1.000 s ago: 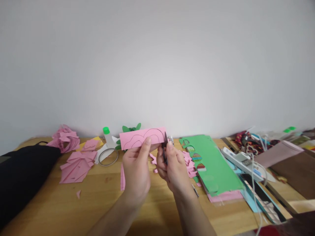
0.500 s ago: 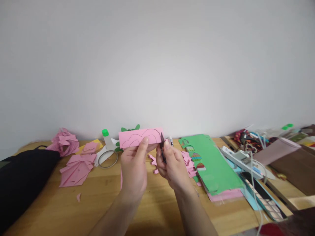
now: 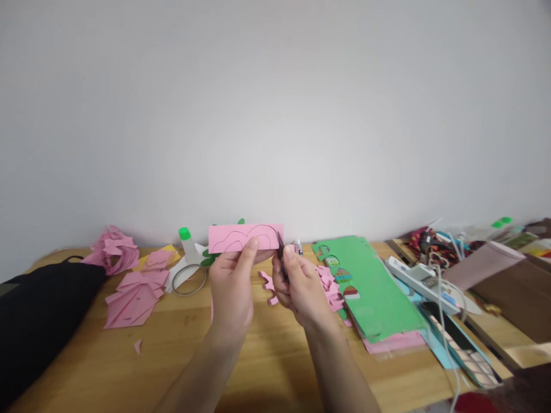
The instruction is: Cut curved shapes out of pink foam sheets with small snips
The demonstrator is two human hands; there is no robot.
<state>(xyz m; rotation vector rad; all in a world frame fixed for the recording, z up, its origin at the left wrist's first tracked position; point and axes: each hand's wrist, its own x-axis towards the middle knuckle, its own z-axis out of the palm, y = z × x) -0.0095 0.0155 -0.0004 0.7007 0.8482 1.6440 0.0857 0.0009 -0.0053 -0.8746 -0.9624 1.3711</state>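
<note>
A pink paper strip [image 3: 226, 236] with curved lines drawn on it is pinched in my left hand [image 3: 235, 287], thumb on its near face. My right hand [image 3: 301, 281] is closed round dark scissors [image 3: 281, 252]. Their blades point upward at the strip's right end, along the drawn curve. The handles are mostly hidden by my fingers. Behind and below my right hand lie small pink paper scraps [image 3: 329, 287]. Part of a green paper shape [image 3: 210, 259] shows behind the strip.
Left of my hands are folded pink papers [image 3: 135, 298], a tape roll [image 3: 189, 280], a green-capped glue bottle [image 3: 186, 238] and a black bag [image 3: 47, 321]. On the right lie green sheets [image 3: 379, 287], a power strip [image 3: 419, 284] and a cable [image 3: 443, 327] on the wooden table [image 3: 267, 367].
The strip has levelled and come slightly down at its upper edge. The scissors have shifted a little left, with the blades leaning more to the left. Both hands keep their hold.
</note>
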